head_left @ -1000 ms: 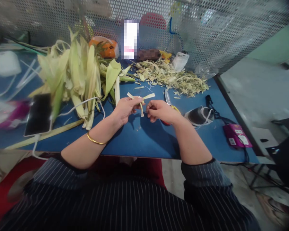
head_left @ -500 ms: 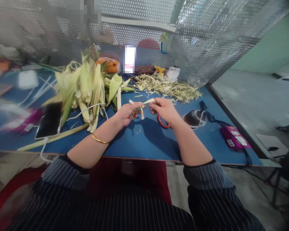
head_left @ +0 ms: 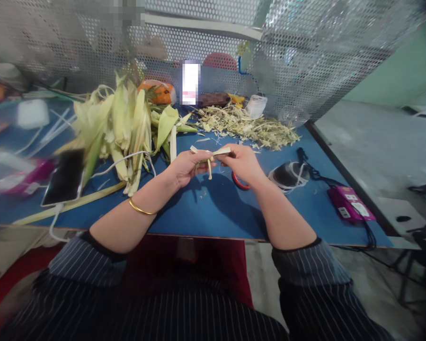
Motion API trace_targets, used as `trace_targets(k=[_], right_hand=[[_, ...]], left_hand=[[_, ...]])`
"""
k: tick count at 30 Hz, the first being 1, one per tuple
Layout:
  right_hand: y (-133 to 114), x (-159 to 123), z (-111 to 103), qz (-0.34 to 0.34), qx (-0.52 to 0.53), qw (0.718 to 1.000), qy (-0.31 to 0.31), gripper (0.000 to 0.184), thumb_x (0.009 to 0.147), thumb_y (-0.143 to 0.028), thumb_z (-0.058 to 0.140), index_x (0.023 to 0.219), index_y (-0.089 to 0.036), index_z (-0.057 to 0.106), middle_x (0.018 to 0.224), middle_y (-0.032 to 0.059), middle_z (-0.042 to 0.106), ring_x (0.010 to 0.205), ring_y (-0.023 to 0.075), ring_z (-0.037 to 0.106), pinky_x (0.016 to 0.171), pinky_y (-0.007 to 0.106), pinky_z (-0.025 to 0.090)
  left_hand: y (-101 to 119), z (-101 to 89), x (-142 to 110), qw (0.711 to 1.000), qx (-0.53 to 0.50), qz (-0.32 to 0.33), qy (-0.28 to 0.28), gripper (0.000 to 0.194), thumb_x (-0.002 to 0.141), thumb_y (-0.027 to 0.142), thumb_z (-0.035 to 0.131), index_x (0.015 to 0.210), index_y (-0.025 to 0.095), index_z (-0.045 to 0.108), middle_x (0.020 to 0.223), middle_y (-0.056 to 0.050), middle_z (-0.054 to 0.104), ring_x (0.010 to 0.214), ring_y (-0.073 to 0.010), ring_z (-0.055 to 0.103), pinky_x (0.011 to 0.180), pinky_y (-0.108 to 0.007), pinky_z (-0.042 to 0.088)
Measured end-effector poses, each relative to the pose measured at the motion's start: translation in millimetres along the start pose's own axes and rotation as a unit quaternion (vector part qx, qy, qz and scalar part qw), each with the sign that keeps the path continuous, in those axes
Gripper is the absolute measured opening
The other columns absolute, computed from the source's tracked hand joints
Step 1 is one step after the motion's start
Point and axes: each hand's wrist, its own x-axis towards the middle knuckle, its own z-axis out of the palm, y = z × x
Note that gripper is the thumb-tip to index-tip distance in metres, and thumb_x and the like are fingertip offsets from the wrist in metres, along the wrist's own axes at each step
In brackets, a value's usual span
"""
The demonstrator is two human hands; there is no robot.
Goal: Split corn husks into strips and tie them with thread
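Pale crossed leaf strips are held just above the blue table. My left hand, with a gold bangle on its wrist, pinches them from the left. My right hand pinches the right end of one strip. Both hands are closed on the strips, their fingertips almost touching. Behind my right hand lie scissors with a red handle, mostly hidden.
A heap of green and yellow leaves lies at left, shredded scraps at the back. A black phone with a white cable sits left. A dark roll and a pink device sit right. Perforated metal screens stand behind.
My right hand has moved from below the strips up onto the right strip end. The head camera has tilted up and shifted a little.
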Motion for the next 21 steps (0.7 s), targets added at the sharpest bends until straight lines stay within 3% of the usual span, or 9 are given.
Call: trace_targets(k=[9, 13, 18, 21], right_hand=[[-5, -1, -1, 0.011, -0.049, 0.999, 0.016, 0.012, 0.083, -0.021, 0.058, 0.071, -0.019, 0.059, 0.070, 0.0002, 0.065, 0.065, 0.0142, 0.060, 0.068, 0.029, 0.046], [-9, -4, -2, -0.081, -0.160, 0.983, 0.029, 0.012, 0.088, -0.020, 0.057, 0.076, -0.020, 0.060, 0.078, 0.0026, 0.066, 0.074, 0.0168, 0.059, 0.071, 0.030, 0.041], [-13, -7, -2, -0.198, -0.323, 0.923, 0.064, 0.021, 0.097, -0.027, 0.049, 0.086, -0.020, 0.065, 0.093, 0.0076, 0.068, 0.088, 0.0228, 0.059, 0.081, 0.037, 0.039], [-17, -8, -1, -0.258, -0.333, 0.904, 0.071, 0.021, 0.098, -0.029, 0.049, 0.087, -0.022, 0.065, 0.107, 0.0083, 0.069, 0.106, 0.0267, 0.057, 0.093, 0.043, 0.038]], left_hand=[[-1, -0.4, 1, 0.998, 0.009, 0.050, 0.046, 0.008, 0.078, 0.017, 0.074, 0.079, 0.010, 0.068, 0.077, -0.005, 0.073, 0.070, -0.0136, 0.070, 0.073, -0.027, 0.058], [-1, 1.9, 1, 0.993, 0.029, 0.083, 0.079, 0.012, 0.076, 0.018, 0.075, 0.081, 0.011, 0.066, 0.072, -0.003, 0.071, 0.065, -0.0132, 0.070, 0.069, -0.027, 0.057], [-3, 1.9, 2, 0.987, 0.069, 0.116, 0.091, 0.013, 0.074, 0.017, 0.075, 0.080, 0.012, 0.065, 0.068, -0.002, 0.070, 0.062, -0.0132, 0.069, 0.068, -0.028, 0.057], [-5, 2.2, 1, 0.986, 0.110, 0.107, 0.072, 0.013, 0.073, 0.018, 0.076, 0.079, 0.012, 0.067, 0.070, -0.003, 0.071, 0.063, -0.0135, 0.069, 0.069, -0.029, 0.058]])
